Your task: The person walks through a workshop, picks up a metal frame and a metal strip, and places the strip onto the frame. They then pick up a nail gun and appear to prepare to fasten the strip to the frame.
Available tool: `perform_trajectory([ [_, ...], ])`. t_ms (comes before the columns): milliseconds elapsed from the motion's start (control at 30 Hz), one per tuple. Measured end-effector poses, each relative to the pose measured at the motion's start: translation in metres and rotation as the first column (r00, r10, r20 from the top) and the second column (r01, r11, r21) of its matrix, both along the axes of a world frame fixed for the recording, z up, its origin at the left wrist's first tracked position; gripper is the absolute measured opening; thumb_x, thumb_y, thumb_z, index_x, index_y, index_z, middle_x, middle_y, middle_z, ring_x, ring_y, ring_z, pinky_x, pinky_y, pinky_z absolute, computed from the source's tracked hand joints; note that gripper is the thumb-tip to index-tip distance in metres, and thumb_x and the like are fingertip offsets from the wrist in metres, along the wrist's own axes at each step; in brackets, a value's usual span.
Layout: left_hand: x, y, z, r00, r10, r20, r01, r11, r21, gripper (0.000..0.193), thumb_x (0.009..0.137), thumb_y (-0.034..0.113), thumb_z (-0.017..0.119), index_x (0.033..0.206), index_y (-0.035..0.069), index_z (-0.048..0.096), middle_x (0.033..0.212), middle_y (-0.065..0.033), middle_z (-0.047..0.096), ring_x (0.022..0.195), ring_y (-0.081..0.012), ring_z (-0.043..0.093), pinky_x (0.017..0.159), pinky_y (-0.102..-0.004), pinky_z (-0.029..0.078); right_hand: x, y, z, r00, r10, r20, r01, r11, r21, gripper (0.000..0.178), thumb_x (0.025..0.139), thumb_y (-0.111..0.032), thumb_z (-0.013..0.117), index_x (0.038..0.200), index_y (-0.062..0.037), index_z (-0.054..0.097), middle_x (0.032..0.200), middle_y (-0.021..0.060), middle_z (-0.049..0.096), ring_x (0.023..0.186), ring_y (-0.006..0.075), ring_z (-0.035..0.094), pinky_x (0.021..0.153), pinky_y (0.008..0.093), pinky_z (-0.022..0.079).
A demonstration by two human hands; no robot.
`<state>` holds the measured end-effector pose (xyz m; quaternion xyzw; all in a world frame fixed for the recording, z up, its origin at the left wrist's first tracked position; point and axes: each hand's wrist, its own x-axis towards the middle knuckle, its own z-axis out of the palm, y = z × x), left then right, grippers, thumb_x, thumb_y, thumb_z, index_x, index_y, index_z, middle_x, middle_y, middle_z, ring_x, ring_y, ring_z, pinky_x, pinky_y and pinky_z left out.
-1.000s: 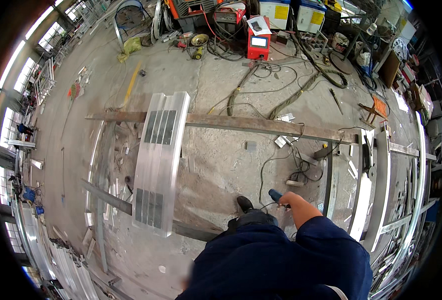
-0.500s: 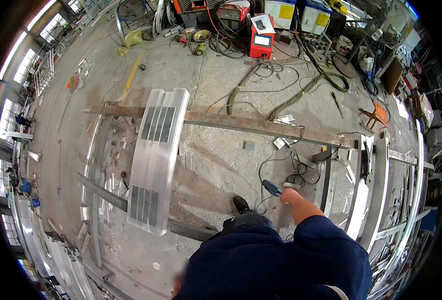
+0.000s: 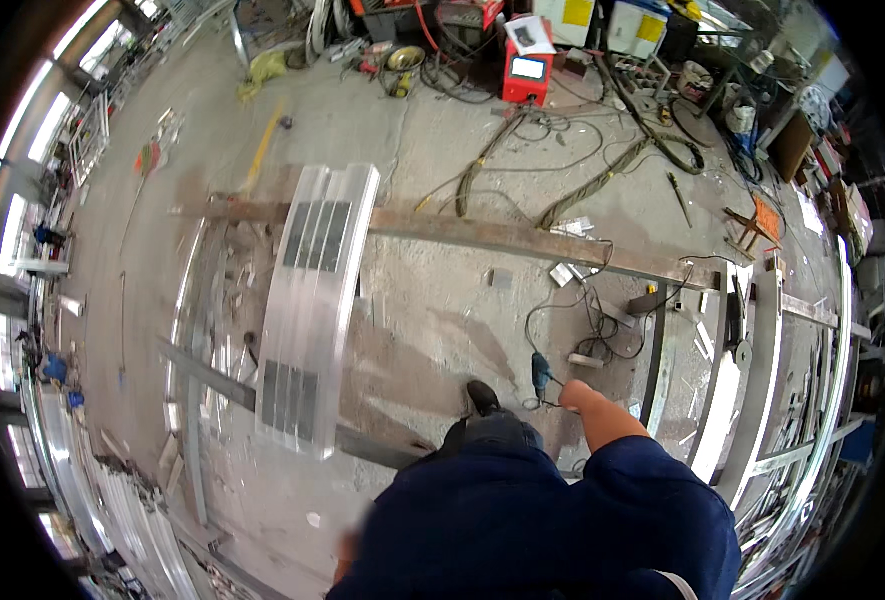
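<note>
My right hand (image 3: 572,397) is closed at the end of a bent arm, low over the floor. It grips a blue corded power tool (image 3: 541,372), whose exact kind is too small to make out. The tool points away from my body, and a dark cable lies around it. At the lower left, beside my body, a blurred part of my left hand (image 3: 346,552) shows, its fingers not readable. A long silver ribbed metal panel (image 3: 308,290) with two dark patches lies across two steel beams to the left, touched by neither hand.
The far rusty steel beam (image 3: 483,232) and the near beam (image 3: 208,378) run across the space. Pale metal profiles (image 3: 753,390) stand to the right. Looped cables, a red machine (image 3: 527,72) and an orange stool (image 3: 766,220) lie farther off. Small offcuts (image 3: 573,272) litter the floor.
The blue power tool has turned from slanting leftward to nearly upright in the picture. My right hand has shifted only slightly. The view has moved a little.
</note>
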<state>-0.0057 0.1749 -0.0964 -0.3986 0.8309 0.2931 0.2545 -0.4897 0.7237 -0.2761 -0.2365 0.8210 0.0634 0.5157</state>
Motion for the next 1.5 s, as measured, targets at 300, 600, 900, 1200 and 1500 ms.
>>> perform_trajectory([
  [300, -0.077, 0.046, 0.09, 0.924, 0.361, 0.124, -0.371, 0.925, 0.076, 0.03, 0.082, 0.028, 0.077, 0.094, 0.002, 0.066, 0.075, -0.007, 0.065, 0.066, -0.0157, 0.061, 0.061, -0.0321, 0.05, -0.015, 0.033, -0.056, 0.937, 0.247, -0.245, -0.278, 0.956, -0.097, 0.023, 0.077, -0.018, 0.059, 0.089, -0.0091, 0.077, 0.097, 0.0143, 0.073, 0.096, 0.0334, 0.068, 0.08, 0.0447, 0.055],
  [600, -0.027, 0.051, 0.052, 0.786, 0.615, 0.059, -0.609, 0.756, 0.24, 0.023, 0.082, 0.02, 0.073, 0.094, 0.0, 0.067, 0.076, -0.0091, 0.067, 0.067, -0.0169, 0.063, 0.059, -0.0321, 0.049, -0.044, -0.024, 0.043, 0.781, -0.367, -0.505, 0.423, 0.906, -0.003, 0.032, 0.082, -0.029, 0.06, 0.105, -0.0135, 0.074, 0.105, 0.0179, 0.071, 0.103, 0.0365, 0.066, 0.089, 0.0443, 0.053],
  [900, 0.067, 0.04, -0.029, 0.803, 0.539, 0.253, -0.596, 0.729, 0.336, 0.031, 0.079, 0.032, 0.073, 0.087, 0.002, 0.071, 0.077, -0.0082, 0.069, 0.06, -0.0195, 0.063, 0.053, -0.0346, 0.05, -0.02, -0.07, 0.055, 0.903, 0.258, -0.342, -0.345, 0.912, -0.224, 0.027, 0.087, -0.023, 0.063, 0.112, -0.0159, 0.072, 0.105, 0.0163, 0.071, 0.084, 0.0296, 0.07, 0.077, 0.043, 0.054],
  [1200, 0.119, 0.046, -0.071, 0.411, 0.869, 0.275, -0.89, 0.318, 0.326, 0.041, 0.085, 0.035, 0.071, 0.085, -0.006, 0.065, 0.069, -0.0152, 0.065, 0.051, -0.0231, 0.061, 0.046, -0.0358, 0.05, -0.011, -0.047, 0.06, 0.901, -0.36, -0.241, 0.283, 0.91, -0.303, 0.075, 0.081, -0.018, 0.075, 0.142, -0.0036, 0.034, 0.087, 0.018, 0.068, 0.065, 0.0286, 0.067, 0.049, 0.0399, 0.052],
  [1500, 0.134, -0.024, -0.147, 0.716, 0.697, 0.04, -0.629, 0.619, 0.469, 0.042, 0.087, 0.033, 0.069, 0.106, -0.004, 0.064, 0.073, -0.0142, 0.066, 0.057, -0.0255, 0.064, 0.05, -0.0371, 0.051, 0.083, -0.048, 0.15, 0.563, -0.803, 0.193, 0.816, 0.504, -0.284, 0.058, 0.087, -0.021, 0.069, 0.136, 0.0024, 0.05, 0.08, 0.0148, 0.069, 0.062, 0.0218, 0.066, 0.053, 0.0343, 0.054],
])
